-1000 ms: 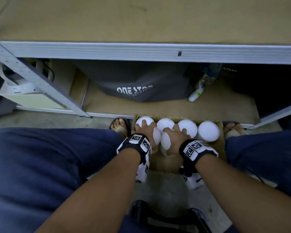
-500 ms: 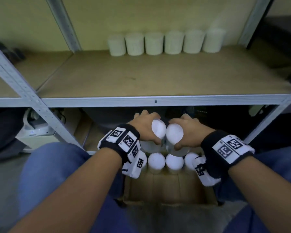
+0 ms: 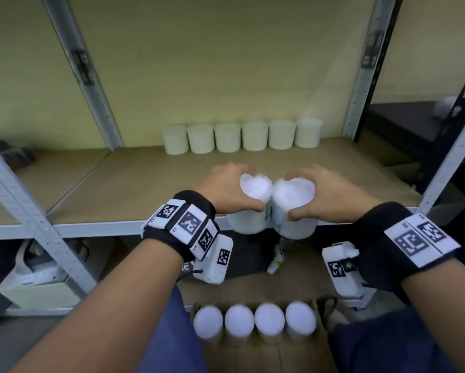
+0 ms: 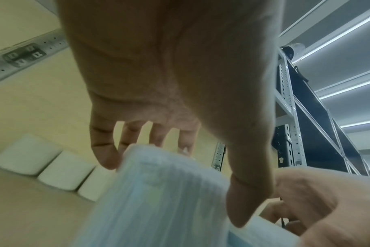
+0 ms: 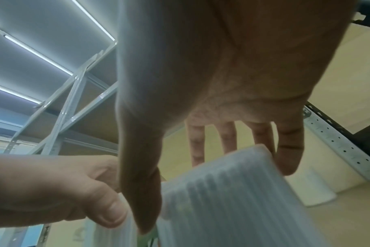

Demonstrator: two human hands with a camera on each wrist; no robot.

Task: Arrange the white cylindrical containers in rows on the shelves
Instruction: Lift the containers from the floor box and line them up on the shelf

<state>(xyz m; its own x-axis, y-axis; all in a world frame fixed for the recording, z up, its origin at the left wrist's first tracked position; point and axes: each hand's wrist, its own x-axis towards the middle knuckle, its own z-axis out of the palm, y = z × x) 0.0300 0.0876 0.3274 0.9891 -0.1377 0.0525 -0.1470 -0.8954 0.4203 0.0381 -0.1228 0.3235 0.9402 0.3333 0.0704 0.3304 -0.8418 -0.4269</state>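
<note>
Over the front edge of the brown fibreboard shelf point(image 3: 134, 189), both hands hold white ribbed plastic cylinders side by side. The left hand point(image 3: 226, 188) wraps its fingers and thumb around the upper part of the left white cylindrical container point(image 3: 248, 208); from the left wrist camera the thumb lies down the near side of this container point(image 4: 158, 192) and the four fingers point(image 4: 105, 150) curl over its far rim. The right hand point(image 3: 325, 192) grips the right white cylindrical container point(image 3: 293, 208) the same way, with the thumb on the near side and the fingers point(image 5: 287, 150) hooked behind the ribbed wall point(image 5: 232, 200). The two held containers touch each other, upright or nearly so, their lower parts hanging in front of the grey metal shelf rail point(image 3: 91, 228).

Along the back of the shelf, against the pale yellow wall point(image 3: 212, 63), a row of six white cylindrical containers point(image 3: 242, 137) stands upright, each just beside the next. Below, between the person's blue-trousered knees, an open brown cardboard box point(image 3: 258, 354) holds four more white containers point(image 3: 254, 323) in a line, tops facing up. Black wristbands with square printed markers point(image 3: 188, 224) sit on both wrists.
</note>
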